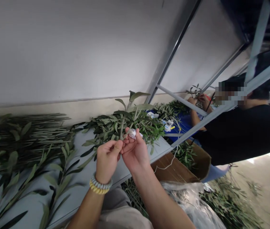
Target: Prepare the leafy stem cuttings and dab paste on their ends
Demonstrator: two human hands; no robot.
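Near the middle of the view, my left hand (108, 159) pinches the lower end of a green leafy sprig (122, 122), with thumb and forefinger pressed together. Touching it on the right is my right hand (136, 151), turned palm up, with its fingers curled round the sprig's stems. A small whitish roll (132, 133) sits between the thumb and fingers of my right hand. The sprig stands upright above both hands, its leaves spreading at the top. Behind it lies a pile of cut leafy branches (106, 125) on the grey table (80, 143).
Many long stems (46, 127) and leafy branches lie at the left. Metal frame bars (185, 101) cross the right side. Beyond them a person in black (242, 133) handles a sprig. Below right are a cardboard box (203, 160), clear plastic (185, 197) and greenery on the floor.
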